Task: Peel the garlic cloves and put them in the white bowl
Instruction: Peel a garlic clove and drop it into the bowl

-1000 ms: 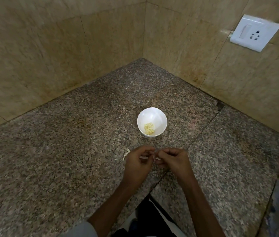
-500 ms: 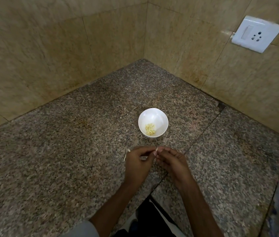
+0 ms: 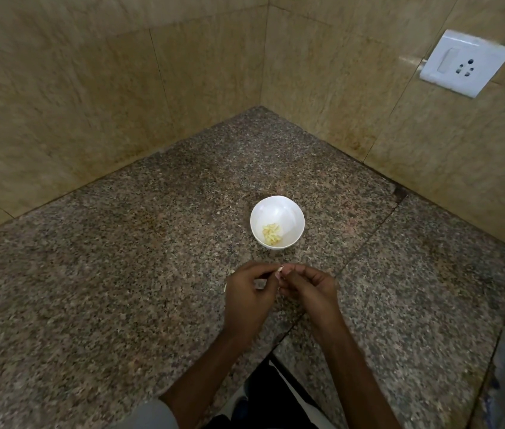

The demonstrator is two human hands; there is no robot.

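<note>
A small white bowl point(image 3: 288, 212) stands on the granite counter point(image 3: 121, 289) and holds several peeled yellowish garlic cloves point(image 3: 271, 234). Just in front of the bowl my left hand point(image 3: 249, 300) and my right hand point(image 3: 310, 289) meet fingertip to fingertip. Between them they pinch a small pale garlic clove point(image 3: 279, 270), mostly hidden by the fingers. A scrap of pale peel point(image 3: 225, 286) peeks out at the left edge of my left hand.
Tiled walls point(image 3: 90, 103) close the corner behind the bowl. A white switch and socket plate point(image 3: 464, 63) is mounted on the right wall. A seam point(image 3: 365, 243) in the counter runs diagonally past my right hand. The counter's front edge lies below my forearms.
Both hands have stayed in front of the bowl and keep working the clove at their fingertips; the fingertips have drawn closer together and risen slightly. The bowl has not moved.
</note>
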